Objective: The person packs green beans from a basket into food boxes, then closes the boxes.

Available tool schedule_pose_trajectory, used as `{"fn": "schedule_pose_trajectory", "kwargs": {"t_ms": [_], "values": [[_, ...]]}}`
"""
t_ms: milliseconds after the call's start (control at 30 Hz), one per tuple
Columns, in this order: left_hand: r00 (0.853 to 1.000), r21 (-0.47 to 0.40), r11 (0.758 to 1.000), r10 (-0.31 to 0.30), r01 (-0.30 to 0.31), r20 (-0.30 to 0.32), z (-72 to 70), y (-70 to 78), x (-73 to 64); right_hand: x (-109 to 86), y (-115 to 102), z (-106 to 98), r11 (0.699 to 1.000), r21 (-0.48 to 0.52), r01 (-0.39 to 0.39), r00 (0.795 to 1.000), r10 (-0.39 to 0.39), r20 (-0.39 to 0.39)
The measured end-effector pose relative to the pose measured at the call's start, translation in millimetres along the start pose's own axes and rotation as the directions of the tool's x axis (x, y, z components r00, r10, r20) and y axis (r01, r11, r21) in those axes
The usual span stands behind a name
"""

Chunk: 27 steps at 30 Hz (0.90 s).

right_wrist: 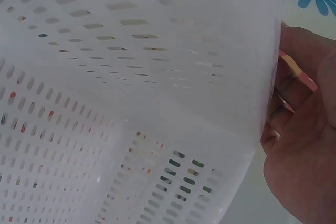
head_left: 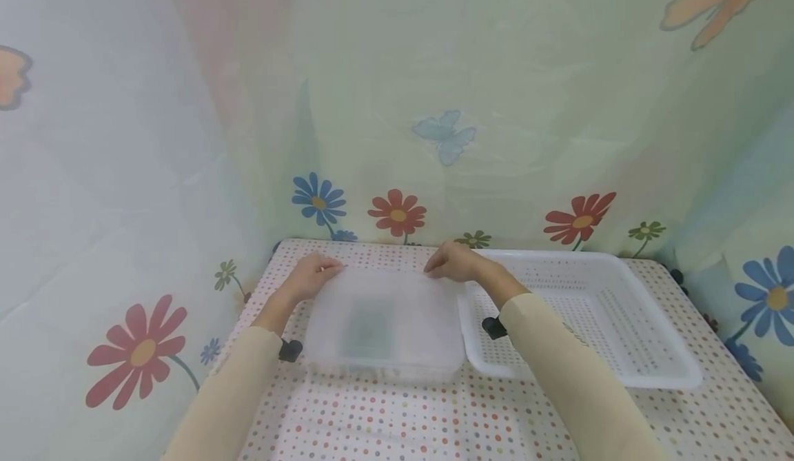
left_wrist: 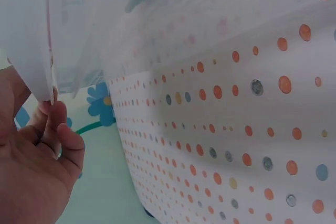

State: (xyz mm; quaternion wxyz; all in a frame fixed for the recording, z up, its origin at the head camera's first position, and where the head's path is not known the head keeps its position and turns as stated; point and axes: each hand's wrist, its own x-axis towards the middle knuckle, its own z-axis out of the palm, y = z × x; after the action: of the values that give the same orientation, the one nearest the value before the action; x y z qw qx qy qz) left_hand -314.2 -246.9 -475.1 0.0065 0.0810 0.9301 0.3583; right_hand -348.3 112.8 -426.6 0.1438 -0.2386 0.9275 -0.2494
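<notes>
A frosted, translucent lid (head_left: 422,316) covers a clear plastic box (head_left: 384,374) left of centre on the table. My left hand (head_left: 308,276) pinches the lid's far left corner between thumb and fingers. In the left wrist view, the left hand (left_wrist: 42,166) grips a thin edge of the lid (left_wrist: 29,35). At the far right corner, my right hand (head_left: 457,262) holds the lid's edge with bent fingers. The right wrist view has the right hand (right_wrist: 310,119) at a pale plastic edge, its fingertips partly hidden behind it. A blurred greenish patch (head_left: 369,326) shows through the lid.
A white perforated basket (head_left: 677,340) stands right beside the box, its left rim against the box's side. My right forearm (head_left: 571,364) passes over the basket. The dotted tablecloth (head_left: 397,423) covers the table, and a flower-printed curtain (head_left: 509,185) hangs behind it.
</notes>
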Motion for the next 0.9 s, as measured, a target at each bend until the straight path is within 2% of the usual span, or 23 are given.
{"fn": "schedule_pose_trajectory", "kwargs": {"t_ms": [433, 667, 900], "values": [[0.998, 0.001, 1.000, 0.012, -0.012, 0.059, 1.2, -7.1, -1.4, 0.9, -3, 4, 0.995, -0.092, -0.025, 1.000, 0.026, 0.009], [0.997, 0.023, 1.000, 0.007, -0.008, 0.070, 2.0, -4.3, -4.0, -0.6, -9, -4, 0.962, -0.272, -0.013, 0.996, 0.037, 0.085], [0.997, 0.016, 1.000, -0.007, 0.006, 0.072, 4.0, -4.5, -4.4, -3.0, -17, -8, 0.946, -0.321, -0.037, 0.988, 0.084, 0.132]]}}
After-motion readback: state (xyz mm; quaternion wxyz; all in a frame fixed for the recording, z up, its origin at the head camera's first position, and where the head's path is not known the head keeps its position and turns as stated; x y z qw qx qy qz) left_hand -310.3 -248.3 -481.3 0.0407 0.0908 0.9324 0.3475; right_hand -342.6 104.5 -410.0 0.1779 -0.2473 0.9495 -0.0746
